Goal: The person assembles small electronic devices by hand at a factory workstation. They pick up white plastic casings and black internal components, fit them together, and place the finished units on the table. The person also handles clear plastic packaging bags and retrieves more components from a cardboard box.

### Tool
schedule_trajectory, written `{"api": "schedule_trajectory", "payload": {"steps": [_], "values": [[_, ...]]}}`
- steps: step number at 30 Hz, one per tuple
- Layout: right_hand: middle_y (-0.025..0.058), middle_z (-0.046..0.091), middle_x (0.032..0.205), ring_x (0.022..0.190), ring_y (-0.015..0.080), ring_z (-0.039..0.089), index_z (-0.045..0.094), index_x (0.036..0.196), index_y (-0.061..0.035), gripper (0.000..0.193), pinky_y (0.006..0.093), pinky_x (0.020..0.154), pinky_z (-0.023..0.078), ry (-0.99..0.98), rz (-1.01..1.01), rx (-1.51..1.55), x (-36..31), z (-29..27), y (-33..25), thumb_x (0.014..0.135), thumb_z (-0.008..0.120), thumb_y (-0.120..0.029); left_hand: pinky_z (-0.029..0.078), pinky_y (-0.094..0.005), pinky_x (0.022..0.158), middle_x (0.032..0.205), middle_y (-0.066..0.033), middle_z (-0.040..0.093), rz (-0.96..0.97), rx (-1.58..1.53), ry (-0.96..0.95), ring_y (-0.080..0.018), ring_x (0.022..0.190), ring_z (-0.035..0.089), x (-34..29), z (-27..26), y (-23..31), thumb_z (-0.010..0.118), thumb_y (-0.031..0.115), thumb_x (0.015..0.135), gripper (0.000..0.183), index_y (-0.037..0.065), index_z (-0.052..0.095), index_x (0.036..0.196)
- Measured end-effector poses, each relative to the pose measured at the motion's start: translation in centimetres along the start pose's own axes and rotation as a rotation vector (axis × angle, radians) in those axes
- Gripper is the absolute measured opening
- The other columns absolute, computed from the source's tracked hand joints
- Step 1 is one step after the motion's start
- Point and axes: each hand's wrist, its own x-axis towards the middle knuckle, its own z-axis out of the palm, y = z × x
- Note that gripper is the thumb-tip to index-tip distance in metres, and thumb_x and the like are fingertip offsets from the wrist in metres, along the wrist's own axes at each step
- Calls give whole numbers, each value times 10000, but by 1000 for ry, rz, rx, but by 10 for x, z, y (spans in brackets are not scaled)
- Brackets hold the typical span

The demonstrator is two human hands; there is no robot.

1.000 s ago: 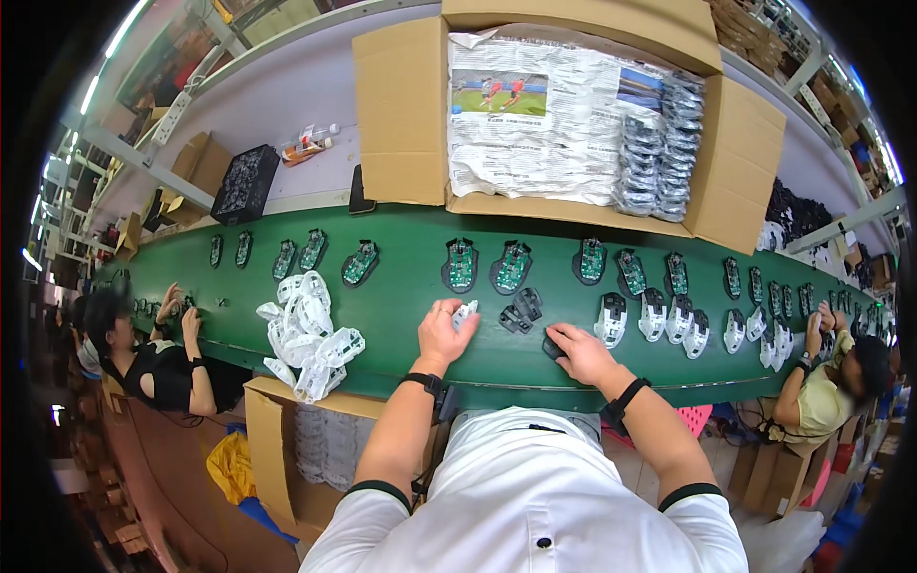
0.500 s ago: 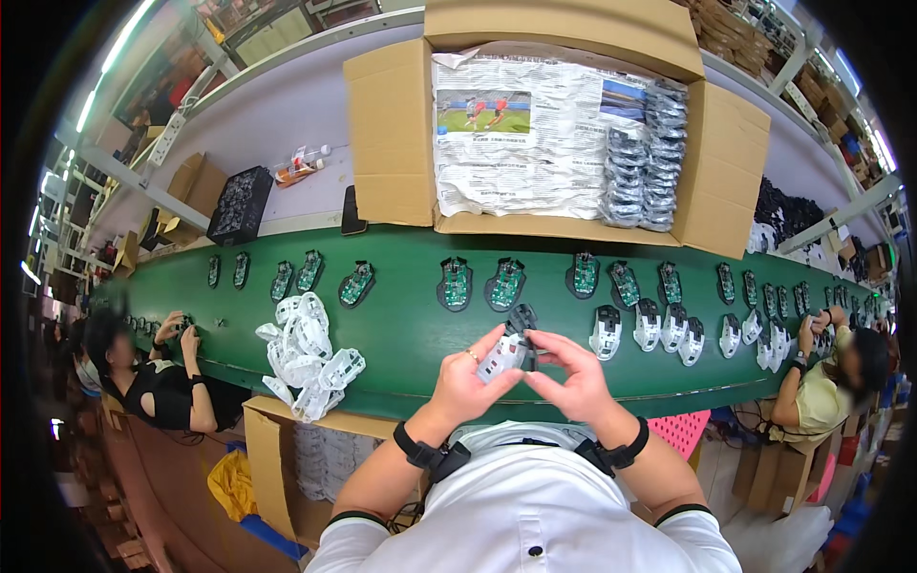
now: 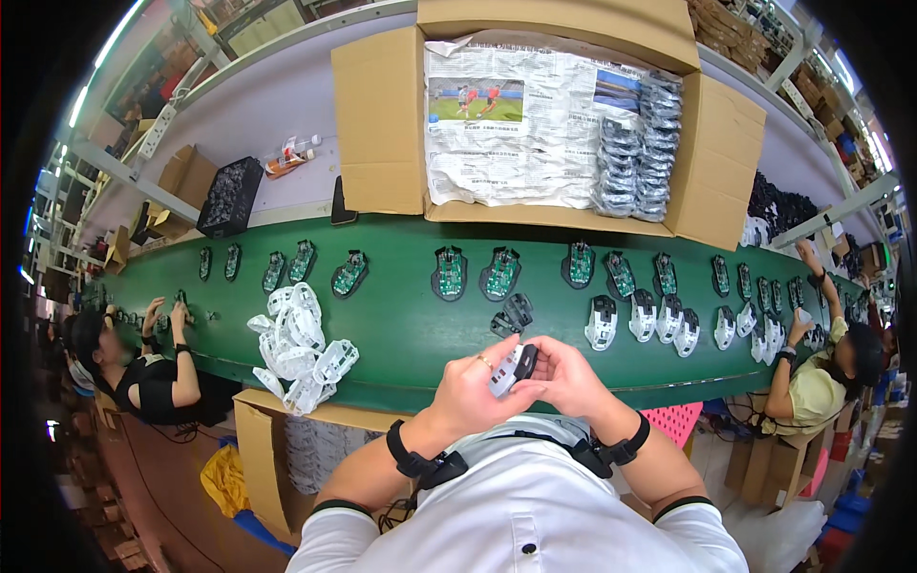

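Observation:
Close to my body, both hands are closed around a light-grey and black mouse shell. My left hand grips its light side, the thumb and fingers pressed along the edge. My right hand pinches the black part at the other side; its fingertips partly hide that part. Just beyond my fingers, dark mouse covers lie on the green table, apart from my hands. To their right stands a row of white mouse shells with dark tops.
Mouse bases with green circuit boards line the table. A pile of white shells is at left. Behind stands an open carton with newspaper and stacked wrapped parts. Co-workers sit at left and right.
My hands have drawn the shell nearer to my body and tilted it. The dark covers beyond my fingers now lie apart from them. The co-worker at right has stretched an arm out.

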Motion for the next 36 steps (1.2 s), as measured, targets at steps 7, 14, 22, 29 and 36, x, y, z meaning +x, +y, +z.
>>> {"api": "schedule_trajectory", "payload": {"steps": [7, 14, 22, 29, 36], "values": [[57, 665, 1094, 953, 127, 662, 563, 1243, 18, 457, 300, 835, 557, 193, -162, -535, -1, 10, -16, 840, 775, -20, 567, -309, 700, 936, -157, 738, 5, -11, 31, -193, 787, 724, 6, 7, -24, 742, 150, 863, 400, -48, 635, 1194], [74, 708, 1029, 907, 125, 671, 665, 1170, 37, 220, 274, 789, 576, 250, -84, -86, -3, -7, 14, 974, 628, -56, 373, -268, 532, 667, 18, 529, -326, -334, 95, -53, 627, 447, 7, 12, -32, 599, 205, 997, 281, 15, 613, 791], [73, 712, 982, 828, 107, 664, 645, 1165, 43, 240, 251, 681, 562, 254, 13, -131, 15, -20, 26, 949, 663, -62, 348, -294, 491, 587, 15, 474, -445, -302, 178, -56, 570, 402, 16, 43, -63, 618, 308, 1003, 430, 23, 577, 684], [67, 720, 918, 796, 126, 666, 675, 1111, 31, 264, 291, 672, 555, 267, 272, -432, 28, -63, 38, 909, 718, -134, 494, -446, 943, 1150, -266, 668, -366, 149, -154, -397, 1073, 637, -7, 36, -106, 567, 419, 979, 526, -75, 645, 1142], [171, 612, 1311, 1155, 375, 599, 616, 1284, -81, 461, 438, 979, 503, 545, -70, -1475, 27, -132, 52, 825, 644, -65, 351, -521, 1109, 1381, -326, 470, -581, 1065, 129, -456, 1298, 441, -77, -85, -171, 684, 189, 757, 637, -62, 524, 1320]]}}
